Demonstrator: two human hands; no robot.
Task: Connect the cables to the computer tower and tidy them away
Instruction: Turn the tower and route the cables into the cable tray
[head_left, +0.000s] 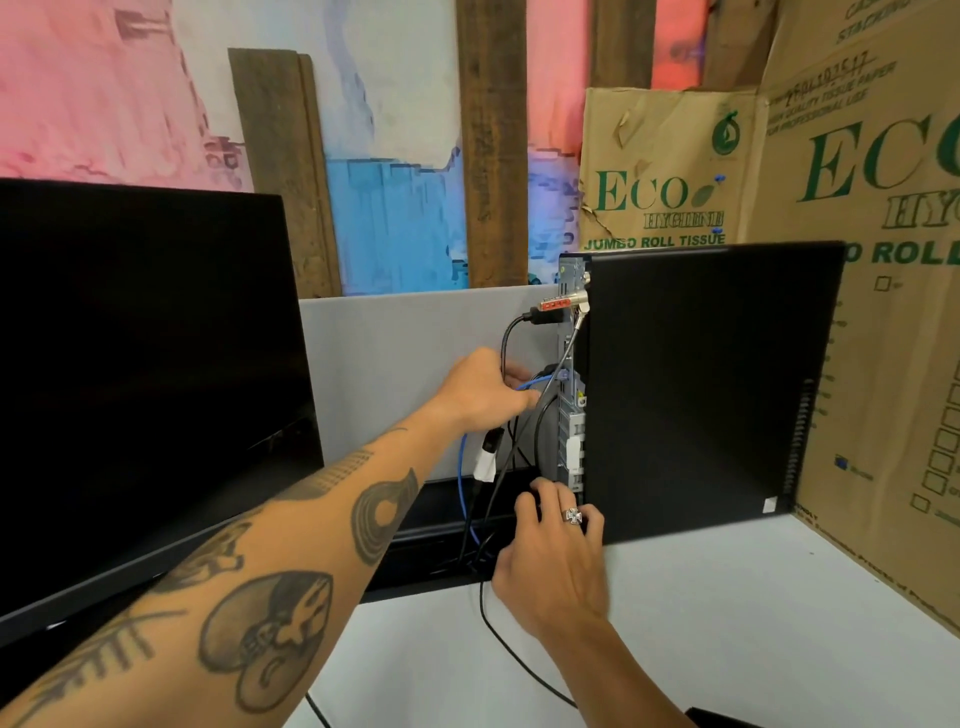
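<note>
Hands at rear of upright black computer tower (711, 384).
L hand (483, 389) grasps blue cable (462, 478); R hand (553, 561) fingers curled at tower's base, grip unclear.

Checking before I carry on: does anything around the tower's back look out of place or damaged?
One loose plug with a white tag dangles unconnected below the left hand. The cardboard box behind the tower is torn at its left edge.
</note>
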